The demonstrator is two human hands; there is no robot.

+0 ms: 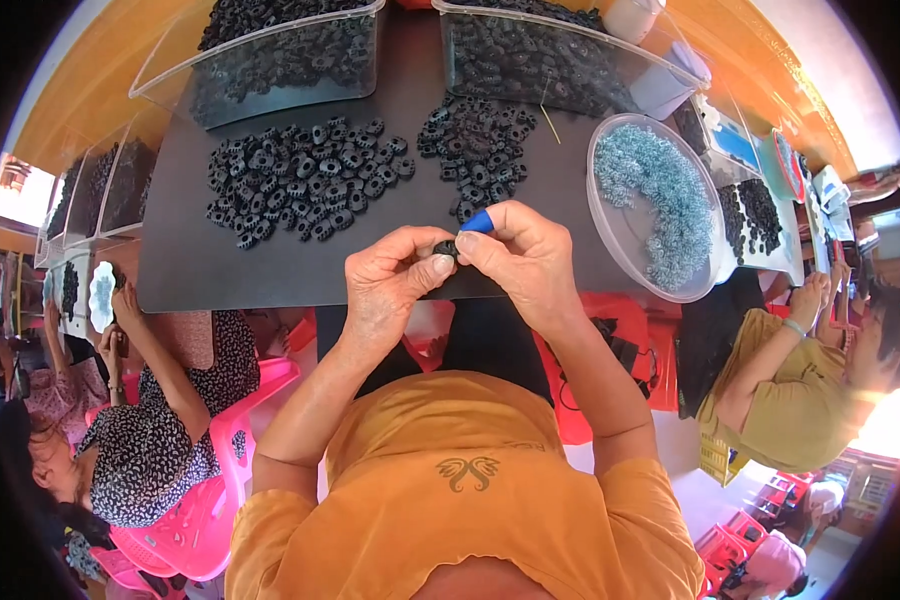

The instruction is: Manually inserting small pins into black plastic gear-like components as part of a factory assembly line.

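In front of my body, just over the table's near edge, both hands meet at a small black plastic piece. My left hand pinches it between thumb and fingertips. My right hand is closed against its other side with thumb and forefinger; a blue cover sits on one fingertip. The fingers hide most of the piece. Beyond them on the dark table lie a wide pile of black plastic pieces with openings and a narrower pile of similar pieces.
Two clear bins full of black pieces stand at the back. A round clear tray on the right holds many tiny pale-blue clear parts. A thin yellowish stick leans by the right bin. Other people work at tables on both sides.
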